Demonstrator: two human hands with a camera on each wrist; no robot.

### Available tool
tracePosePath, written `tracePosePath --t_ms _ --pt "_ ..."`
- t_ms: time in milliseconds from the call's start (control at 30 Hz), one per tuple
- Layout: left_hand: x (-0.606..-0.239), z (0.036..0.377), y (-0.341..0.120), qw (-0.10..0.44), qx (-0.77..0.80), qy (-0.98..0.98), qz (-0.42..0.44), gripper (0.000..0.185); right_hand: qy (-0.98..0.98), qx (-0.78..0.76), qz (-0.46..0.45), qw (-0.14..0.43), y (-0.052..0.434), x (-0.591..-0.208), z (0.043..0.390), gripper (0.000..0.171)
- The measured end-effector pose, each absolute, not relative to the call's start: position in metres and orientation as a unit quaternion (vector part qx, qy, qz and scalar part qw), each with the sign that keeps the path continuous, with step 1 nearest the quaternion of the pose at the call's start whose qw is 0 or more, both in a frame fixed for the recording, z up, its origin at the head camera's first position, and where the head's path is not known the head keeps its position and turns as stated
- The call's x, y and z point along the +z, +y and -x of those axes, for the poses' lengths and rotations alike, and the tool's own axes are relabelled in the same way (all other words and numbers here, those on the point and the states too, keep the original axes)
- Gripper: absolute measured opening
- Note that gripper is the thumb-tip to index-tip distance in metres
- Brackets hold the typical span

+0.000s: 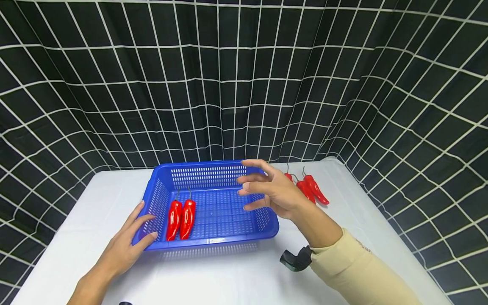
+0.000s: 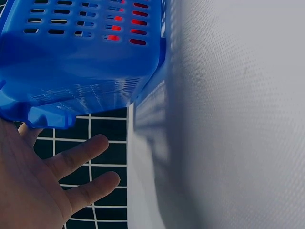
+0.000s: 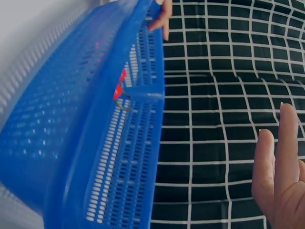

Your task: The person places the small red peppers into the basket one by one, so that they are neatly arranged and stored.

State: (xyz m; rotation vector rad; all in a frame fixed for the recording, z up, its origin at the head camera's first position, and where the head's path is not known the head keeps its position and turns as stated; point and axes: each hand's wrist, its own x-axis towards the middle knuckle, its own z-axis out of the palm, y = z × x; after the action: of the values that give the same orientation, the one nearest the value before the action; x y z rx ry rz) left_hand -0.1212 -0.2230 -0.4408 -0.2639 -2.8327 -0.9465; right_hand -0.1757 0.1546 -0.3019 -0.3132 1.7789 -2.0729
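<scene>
Two red chili peppers (image 1: 181,220) lie side by side at the left end of a blue plastic basket (image 1: 225,216), stems pointing to the far side. My left hand (image 1: 123,245) rests on the basket's left rim near the front corner, fingers mostly straight, some reaching over the edge. Below the rim, two of its fingers (image 2: 93,191) stretch out free in the left wrist view. Over the basket's right end hovers my right hand (image 1: 272,188), fingers spread and loosely bent, holding nothing. Right of the basket, more red chili peppers (image 1: 317,190) lie on the table, partly hidden behind that hand.
The basket stands on a white-covered table (image 1: 213,279). A black grid-patterned curtain (image 1: 228,63) hangs behind and along both sides. Under my right wrist shows a black device (image 1: 296,259), and a small dark object (image 1: 125,303) sits at the front edge of view.
</scene>
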Motion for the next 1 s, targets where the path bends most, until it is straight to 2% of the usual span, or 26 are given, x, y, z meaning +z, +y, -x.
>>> tracePosePath --t_ms 433,600,1000 --pt "-0.439 0.12 -0.222 0.064 -0.311 -0.945 0.08 0.048 0.668 -0.727 0.09 0.133 0.187 -0.295 0.184 0.071" --pt "-0.439 0.12 -0.222 0.063 -0.311 -0.945 0.079 0.047 0.686 -0.71 0.104 0.119 0.202 -0.294 0.19 0.068" --pt "-0.44 0.12 -0.223 0.074 -0.312 -0.943 0.089 0.044 0.717 -0.677 0.113 0.123 0.241 -0.3 0.202 0.073"
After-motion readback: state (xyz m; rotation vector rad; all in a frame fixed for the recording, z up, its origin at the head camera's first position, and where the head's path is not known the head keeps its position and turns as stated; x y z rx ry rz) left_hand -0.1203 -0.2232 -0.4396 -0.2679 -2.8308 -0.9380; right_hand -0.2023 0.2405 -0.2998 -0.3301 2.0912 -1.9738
